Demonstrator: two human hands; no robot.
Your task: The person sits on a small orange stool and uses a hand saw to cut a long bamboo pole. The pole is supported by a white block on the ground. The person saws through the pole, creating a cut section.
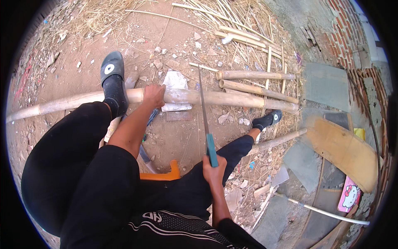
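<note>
On the bamboo pole [215, 98], left hand [154, 94] grips; right hand [214, 170] clasps the saw [206, 124].

Crowding around the cut zone, leaving little room.
Blocking the left: foot [112, 79] pressing on long bamboo pole [232, 98]; left hand [154, 94] gripping beside it. Saw blade [203, 101] crossing the pole, short bamboo pieces [255, 75] lying just beyond; bare dirt [182, 137] staying open nearside.

Around me: two shorter bamboo lengths [256, 75] lying beyond my feet, loose split canes and straw [232, 25] past them. Brick wall [346, 29] at far right. Curved wooden board [344, 149] near it, orange plastic stool [166, 175] beneath me.
</note>
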